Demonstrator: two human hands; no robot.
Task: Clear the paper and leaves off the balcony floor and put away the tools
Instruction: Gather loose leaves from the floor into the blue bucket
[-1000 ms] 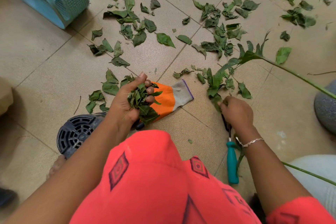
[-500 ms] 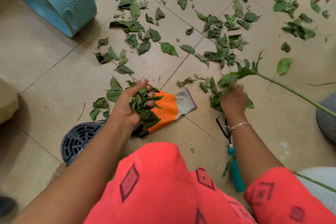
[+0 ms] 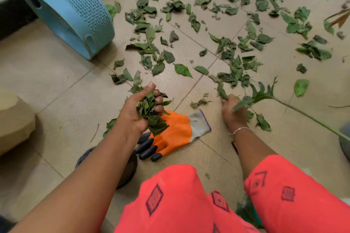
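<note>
Green leaves (image 3: pixel 234 66) lie scattered over the beige tiled floor, thickest toward the top and right. My left hand (image 3: pixel 136 111) grips a bunch of leaves (image 3: pixel 149 108), held palm up just above an orange glove. My right hand (image 3: pixel 233 111) reaches down onto the floor at a few leaves (image 3: pixel 221 91) by its fingertips; a leafy stem partly covers it, so its fingers are hard to read. The orange garden glove (image 3: pixel 178 132) with black fingertips and a grey cuff lies flat between my hands.
A blue woven-pattern basket (image 3: pixel 75 11) lies on its side at the upper left. A long green stem (image 3: pixel 303 113) crosses the floor from the right. A dark perforated shoe (image 3: pixel 130 166) shows under my left arm. A tan object (image 3: pixel 15 119) sits at the left edge.
My right hand has left the teal-handled tool and moved forward to the leaves beyond the glove. The left hand keeps its bunch. The view has shifted forward.
</note>
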